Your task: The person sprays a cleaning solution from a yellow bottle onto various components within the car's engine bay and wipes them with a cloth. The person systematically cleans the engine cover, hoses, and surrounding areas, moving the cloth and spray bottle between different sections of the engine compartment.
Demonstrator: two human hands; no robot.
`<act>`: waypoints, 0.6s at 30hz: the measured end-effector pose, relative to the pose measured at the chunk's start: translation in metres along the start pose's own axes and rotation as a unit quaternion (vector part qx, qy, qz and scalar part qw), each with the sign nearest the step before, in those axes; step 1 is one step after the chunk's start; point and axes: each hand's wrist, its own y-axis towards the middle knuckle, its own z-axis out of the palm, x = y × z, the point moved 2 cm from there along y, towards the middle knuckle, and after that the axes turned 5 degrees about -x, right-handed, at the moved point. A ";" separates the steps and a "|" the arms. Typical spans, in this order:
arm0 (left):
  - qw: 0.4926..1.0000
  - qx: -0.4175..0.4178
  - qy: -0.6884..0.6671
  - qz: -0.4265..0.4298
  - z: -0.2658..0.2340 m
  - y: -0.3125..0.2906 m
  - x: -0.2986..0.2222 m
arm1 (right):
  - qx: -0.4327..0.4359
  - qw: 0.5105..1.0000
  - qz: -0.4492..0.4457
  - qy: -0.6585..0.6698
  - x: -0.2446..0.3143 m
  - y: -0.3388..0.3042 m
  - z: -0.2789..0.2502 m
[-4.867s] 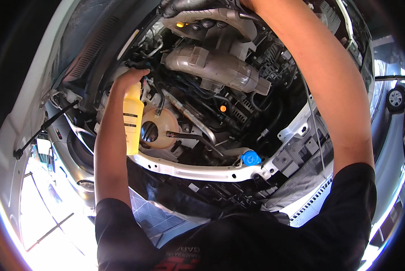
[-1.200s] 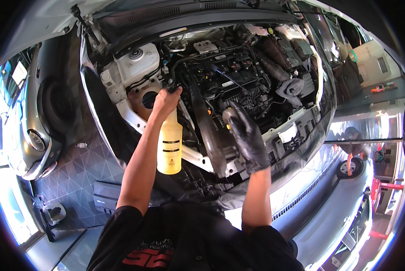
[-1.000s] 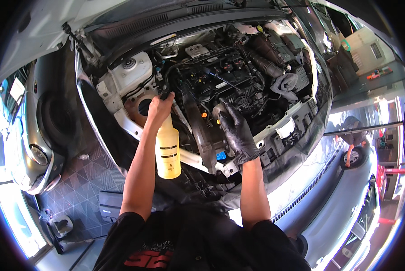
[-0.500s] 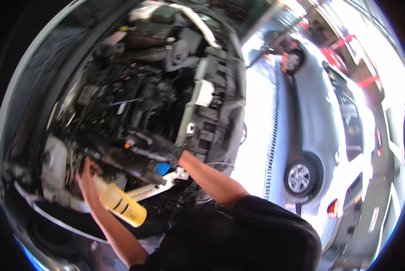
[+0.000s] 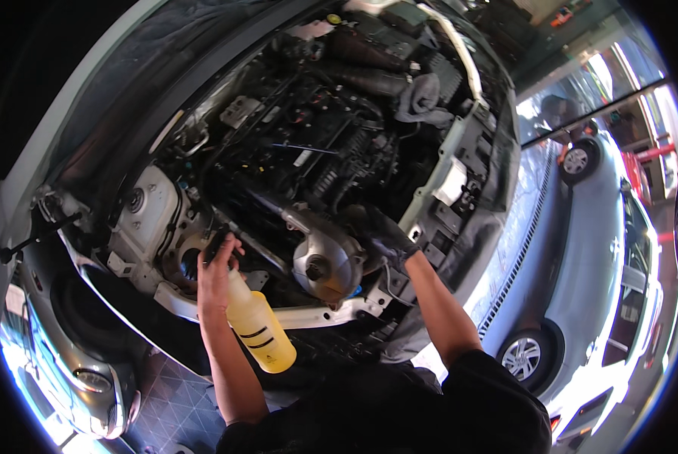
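My bare left hand (image 5: 219, 271) is closed around the dark trigger head of a spray bottle (image 5: 261, 327), whose yellow-filled body hangs below the palm. My right hand (image 5: 390, 236), in a black glove, grips the right side of a rounded grey engine part (image 5: 331, 259) with a dark round centre and a narrow pipe-like neck. Its fingers are partly hidden behind the part. The part is held over the front corner of the engine bay, above the light-coloured front crossmember (image 5: 308, 316). A bit of blue (image 5: 355, 290) shows beneath the part's edge.
The engine (image 5: 316, 144) fills the middle of the bay, with a thin blue rod (image 5: 305, 148) lying across it. A grey cloth-like bundle (image 5: 422, 102) sits farther back. To the right stands a silver-blue car (image 5: 581, 250); at lower left, a dark car (image 5: 89, 340).
The view has swung, so the bay sits farther right. In my right hand the grey part has turned, showing its round face. My left hand still holds the spray bottle, now more upright.
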 end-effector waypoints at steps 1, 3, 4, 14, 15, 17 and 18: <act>1.000 -0.003 0.003 -0.005 0.003 -0.003 -0.004 | -0.013 0.999 0.020 0.020 -0.011 0.003 -0.006; 1.000 0.002 0.003 -0.020 0.008 -0.002 -0.003 | -0.037 0.994 -0.011 -0.098 -0.035 0.008 -0.019; 1.000 0.009 -0.002 -0.028 0.010 0.000 -0.001 | -0.050 0.979 -0.008 -0.197 -0.050 0.011 -0.026; 0.997 0.042 -0.033 -0.064 0.003 0.003 0.009 | -0.294 0.837 -0.153 -0.436 0.027 0.094 -0.008; 0.997 0.037 -0.036 -0.066 0.003 0.003 0.010 | -0.372 0.798 -0.213 -0.424 0.040 0.111 -0.003; 0.997 0.045 -0.026 -0.061 0.000 0.006 0.016 | -0.344 0.746 -0.232 -0.520 0.042 0.159 0.000; 0.997 0.047 -0.022 -0.065 0.001 0.005 0.014 | -0.331 0.715 -0.242 -0.567 0.037 0.181 0.002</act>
